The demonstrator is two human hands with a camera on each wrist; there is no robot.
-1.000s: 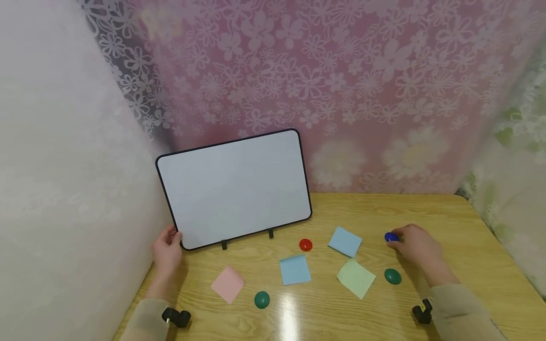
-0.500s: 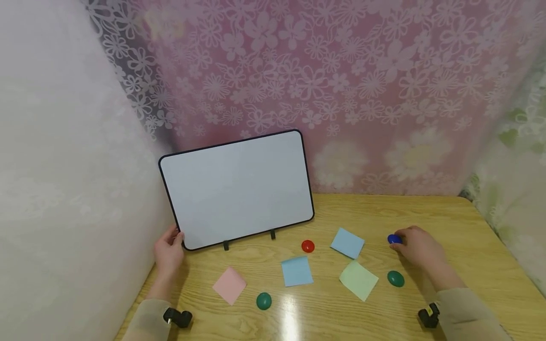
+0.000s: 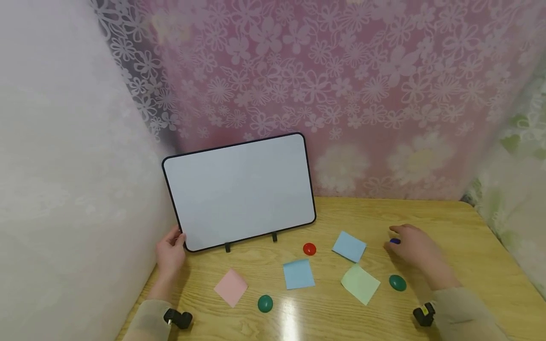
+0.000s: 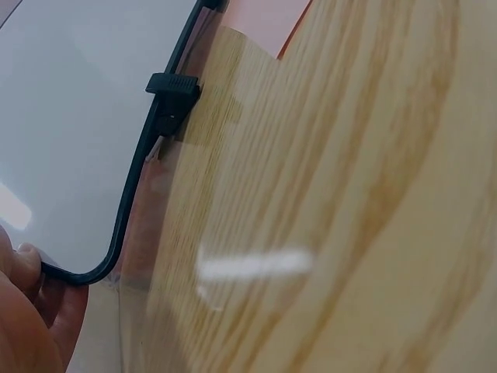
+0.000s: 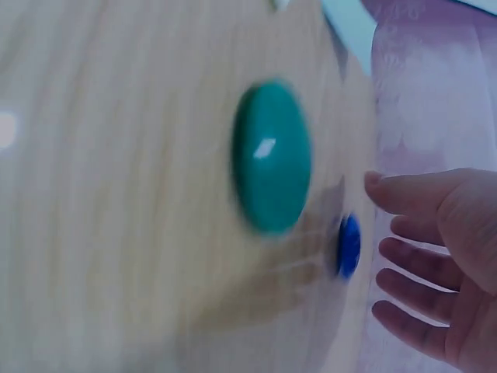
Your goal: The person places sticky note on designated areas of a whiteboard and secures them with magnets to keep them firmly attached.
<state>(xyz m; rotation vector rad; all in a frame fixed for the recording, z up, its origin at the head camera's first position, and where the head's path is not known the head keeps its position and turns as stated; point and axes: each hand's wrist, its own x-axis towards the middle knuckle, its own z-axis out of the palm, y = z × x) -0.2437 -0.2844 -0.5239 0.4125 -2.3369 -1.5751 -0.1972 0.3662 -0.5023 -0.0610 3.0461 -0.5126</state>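
A white dry-erase board (image 3: 239, 194) with a black rim leans tilted against the curtain. My left hand (image 3: 170, 253) grips its lower left corner; in the left wrist view the thumb (image 4: 27, 264) lies on the front and fingers reach behind. On the table at the right is a domed blue magnet (image 5: 350, 246), partly hidden by my right hand (image 3: 415, 248) in the head view. That hand hovers close to it with thumb and fingers spread, holding nothing. A domed green magnet (image 3: 397, 282) lies nearer me.
Two blue sticky notes (image 3: 298, 274), a pale green note (image 3: 360, 284) and a pink note (image 3: 231, 288) lie on the wooden table (image 3: 341, 322). Among them are a red magnet (image 3: 309, 249) and another green magnet (image 3: 265, 303). A white wall (image 3: 77, 189) borders the left.
My right hand has let go of the blue magnet, which stays on the table, and its fingers have spread. The left hand keeps its grip on the board. The head view has shifted slightly.
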